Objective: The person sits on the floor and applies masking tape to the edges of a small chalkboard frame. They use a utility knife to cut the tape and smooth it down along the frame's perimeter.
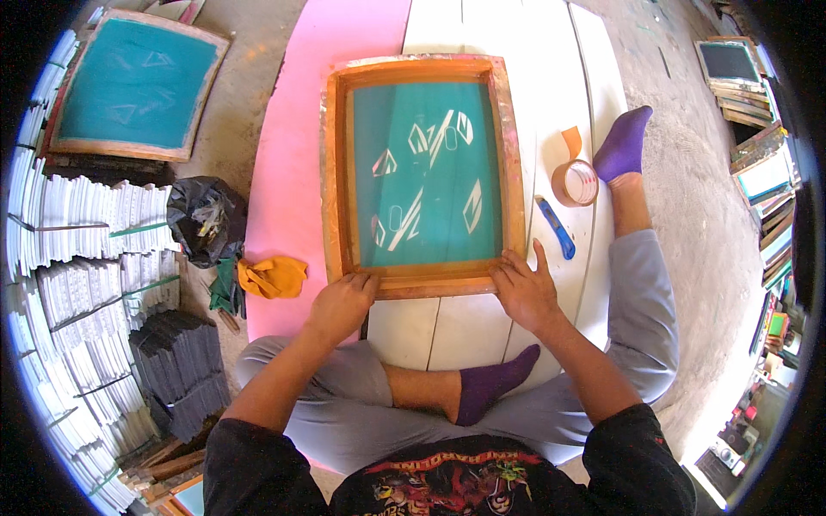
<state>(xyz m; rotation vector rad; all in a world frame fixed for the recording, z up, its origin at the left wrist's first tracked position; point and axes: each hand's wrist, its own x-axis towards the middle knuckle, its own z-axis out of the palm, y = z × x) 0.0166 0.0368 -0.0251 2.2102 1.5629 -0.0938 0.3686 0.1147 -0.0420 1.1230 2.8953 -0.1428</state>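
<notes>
A wooden screen-printing frame [508, 172] with teal mesh [439, 193] and pale angular stencil shapes lies before me, its recessed side up. My left hand [342, 303] grips the near rim by the left corner, fingertips over the wood. At the near right corner my right hand [527, 291] holds the rim, with one digit pointing away from the frame. The undersides of both grips are hidden. To the right of the frame are a blue utility knife [556, 228] and a roll of brown tape [574, 184] with its end pulled loose.
The frame rests on white boards [482, 331] beside a pink panel [284, 155]. An orange cloth [272, 278] lies at the left edge near a black plastic bag [206, 219]. Stacked white sheets [95, 206] and another teal screen [138, 82] stand left. My purple-socked foot [624, 142] is beyond the tape.
</notes>
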